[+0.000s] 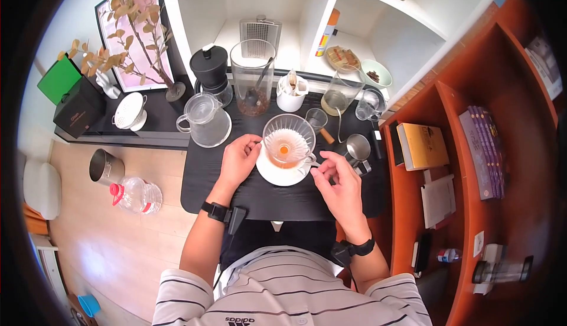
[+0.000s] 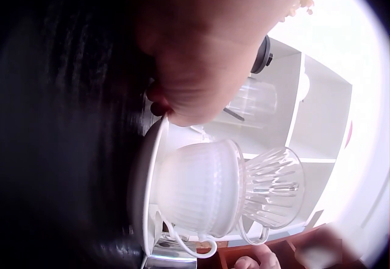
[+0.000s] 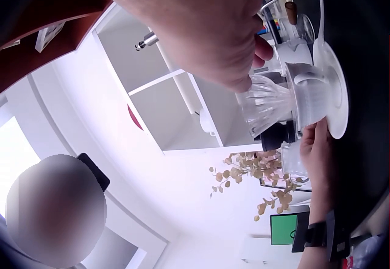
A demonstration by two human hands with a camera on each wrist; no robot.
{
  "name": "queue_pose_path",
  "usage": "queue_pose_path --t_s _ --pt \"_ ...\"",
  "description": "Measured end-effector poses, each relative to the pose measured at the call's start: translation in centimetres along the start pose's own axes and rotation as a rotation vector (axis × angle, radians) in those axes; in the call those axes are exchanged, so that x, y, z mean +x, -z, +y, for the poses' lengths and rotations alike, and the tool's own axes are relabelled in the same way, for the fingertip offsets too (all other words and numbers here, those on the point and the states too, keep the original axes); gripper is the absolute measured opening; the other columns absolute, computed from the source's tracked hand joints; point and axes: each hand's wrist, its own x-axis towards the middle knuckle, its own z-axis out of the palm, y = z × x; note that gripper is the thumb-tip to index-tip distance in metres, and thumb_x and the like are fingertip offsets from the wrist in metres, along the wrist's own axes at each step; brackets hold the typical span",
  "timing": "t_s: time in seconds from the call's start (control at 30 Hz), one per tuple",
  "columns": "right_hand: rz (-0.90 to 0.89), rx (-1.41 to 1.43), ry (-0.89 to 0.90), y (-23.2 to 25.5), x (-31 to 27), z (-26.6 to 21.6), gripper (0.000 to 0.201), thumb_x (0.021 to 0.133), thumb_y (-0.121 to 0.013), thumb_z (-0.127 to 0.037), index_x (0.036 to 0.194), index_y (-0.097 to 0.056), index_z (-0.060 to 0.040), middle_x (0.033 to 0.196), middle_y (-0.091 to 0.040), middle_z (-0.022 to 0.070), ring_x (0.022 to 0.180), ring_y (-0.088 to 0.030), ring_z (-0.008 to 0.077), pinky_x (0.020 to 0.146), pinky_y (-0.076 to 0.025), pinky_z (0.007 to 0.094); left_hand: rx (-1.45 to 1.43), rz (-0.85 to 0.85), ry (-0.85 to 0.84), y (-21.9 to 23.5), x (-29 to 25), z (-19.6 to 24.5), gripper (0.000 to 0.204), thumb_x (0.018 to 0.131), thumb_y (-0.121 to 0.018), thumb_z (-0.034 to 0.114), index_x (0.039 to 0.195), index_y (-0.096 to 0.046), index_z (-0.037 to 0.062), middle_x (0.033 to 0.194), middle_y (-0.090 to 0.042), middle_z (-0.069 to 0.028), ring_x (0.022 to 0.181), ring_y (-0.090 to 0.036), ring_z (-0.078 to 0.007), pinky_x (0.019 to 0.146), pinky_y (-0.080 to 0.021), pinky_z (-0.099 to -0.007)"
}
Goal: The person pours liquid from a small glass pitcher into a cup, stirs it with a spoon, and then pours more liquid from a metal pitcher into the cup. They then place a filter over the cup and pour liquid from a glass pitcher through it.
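A ribbed clear glass dripper [image 1: 289, 132] sits on a white cup [image 2: 198, 187], which stands on a white saucer [image 1: 282, 175]. Orange-brown liquid shows down through the glass. At the saucer's left side my left hand [image 1: 238, 161] pinches the rim; the left wrist view shows its fingertips at the saucer's edge [image 2: 150, 159]. My right hand [image 1: 341, 189] is beside the dripper's handle, thumb and index finger parted around its end. From the right wrist view, the right hand [image 3: 210, 34] hides that handle, so contact is unclear.
Behind the cup stand a glass server [image 1: 205, 119], a black grinder [image 1: 209, 69], a tall glass cylinder [image 1: 253, 80] and a white mug [image 1: 292, 96]. A wooden-handled item [image 1: 326, 135] and a metal pitcher [image 1: 358, 147] lie close on the right.
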Motion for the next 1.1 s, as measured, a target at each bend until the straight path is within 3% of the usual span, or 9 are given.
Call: queue_pose_path --t_s 0.27,0.33,0.37,0.43,0.7,0.87,1.1 --pt "-0.118 0.082 -0.101 -0.4 1.1 1.2 0.027 0.095 -0.08 -0.007 0.118 -0.067 -0.0003 0.091 -0.07 0.0046 0.07 -0.062 0.0082 0.06 -0.052 0.0257 -0.006 0.0 0.024 0.0 -0.1 0.5 0.016 0.095 -0.071 0.006 0.109 -0.075 -0.0006 0.08 -0.069 -0.0074 0.064 -0.059 -0.0124 0.063 -0.051 -0.0292" --pt "-0.194 0.257 -0.308 -0.2 1.2 1.3 0.02 0.1 -0.075 -0.009 0.115 -0.067 0.0003 0.093 -0.072 0.0032 0.075 -0.065 0.0074 0.063 -0.054 0.0249 -0.003 -0.027 0.04 0.2 0.1 0.7 0.017 0.094 -0.071 0.006 0.109 -0.075 -0.0002 0.081 -0.069 -0.0083 0.064 -0.06 -0.014 0.063 -0.051 -0.0299" --pt "-0.199 0.255 -0.305 -0.2 1.4 1.4 0.02 0.1 -0.075 -0.009 0.115 -0.067 0.0003 0.093 -0.072 0.0032 0.075 -0.065 0.0074 0.063 -0.054 0.0249 -0.005 -0.021 0.041 0.1 0.2 0.6 0.017 0.094 -0.071 0.006 0.109 -0.075 -0.0002 0.081 -0.069 -0.0083 0.064 -0.06 -0.014 0.063 -0.051 -0.0299" --pt "-0.266 0.6 -0.39 -0.2 1.7 1.5 0.014 0.104 -0.071 -0.01 0.113 -0.068 0.0001 0.095 -0.073 0.0029 0.08 -0.068 0.0088 0.067 -0.054 0.0242 -0.007 -0.014 0.042 0.1 0.0 0.6 0.017 0.094 -0.07 0.005 0.109 -0.075 0.0001 0.081 -0.069 -0.0084 0.064 -0.06 -0.0147 0.063 -0.051 -0.0304" --pt "-0.33 0.606 -0.412 0.1 1.9 2.1 0.016 0.107 -0.068 -0.015 0.114 -0.07 -0.001 0.099 -0.076 0.0059 0.084 -0.072 0.012 0.071 -0.053 0.0243 0.003 -0.015 0.036 0.2 0.0 1.1 0.016 0.094 -0.07 0.005 0.109 -0.075 0.0007 0.081 -0.068 -0.0084 0.064 -0.06 -0.0158 0.062 -0.05 -0.0309" --pt "-0.209 0.688 -0.357 1.6 2.6 1.5 0.017 0.107 -0.067 -0.015 0.115 -0.071 -0.0002 0.1 -0.077 0.0086 0.085 -0.073 0.0147 0.07 -0.053 0.0248 -0.001 -0.012 0.035 0.0 0.1 1.0 0.014 0.094 -0.07 0.005 0.107 -0.075 0.0004 0.081 -0.067 -0.0085 0.064 -0.06 -0.0158 0.062 -0.05 -0.0304" --pt "0.105 0.67 -0.231 8.8 6.6 2.2 0.015 0.11 -0.062 -0.015 0.113 -0.068 -0.0023 0.1 -0.075 0.0126 0.079 -0.069 0.0147 0.071 -0.054 0.0267 -0.021 0.002 0.025 0.0 0.0 1.1 0.014 0.094 -0.071 0.003 0.107 -0.074 -0.0009 0.082 -0.068 -0.0091 0.064 -0.059 -0.0154 0.063 -0.05 -0.0298"
